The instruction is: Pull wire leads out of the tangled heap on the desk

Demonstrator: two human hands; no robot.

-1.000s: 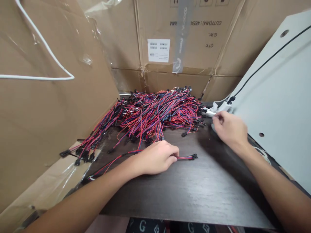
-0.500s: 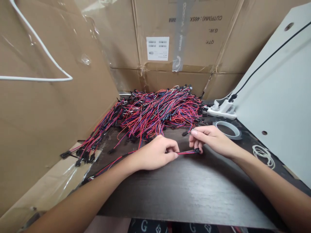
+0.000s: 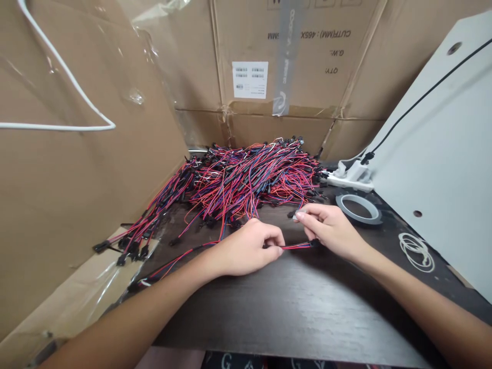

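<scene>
Both hands now meet on one cable at the near edge of the pile

The right hand [image 3: 332, 230] — a second ago off at the far right by the white plastic power strip [image 3: 351, 177] — has come across to the middle of the dark wood-grain table [image 3: 292, 307], and its fingers are closed round the black connector end of a thin red-and-blue wire lead [image 3: 295, 246], with a small pale piece, too blurred to identify, pinched at its fingertips [image 3: 298, 216]. The left hand [image 3: 246, 248] has stayed put, curled shut over the same lead just to the left, so the wire runs taut between the two. It lies near the front of the heaped tangle of red, blue and black wire leads [image 3: 249, 177]; the grey roll of tape [image 3: 359, 207], uncovered since the hand left, sits just right of the right hand.
</scene>
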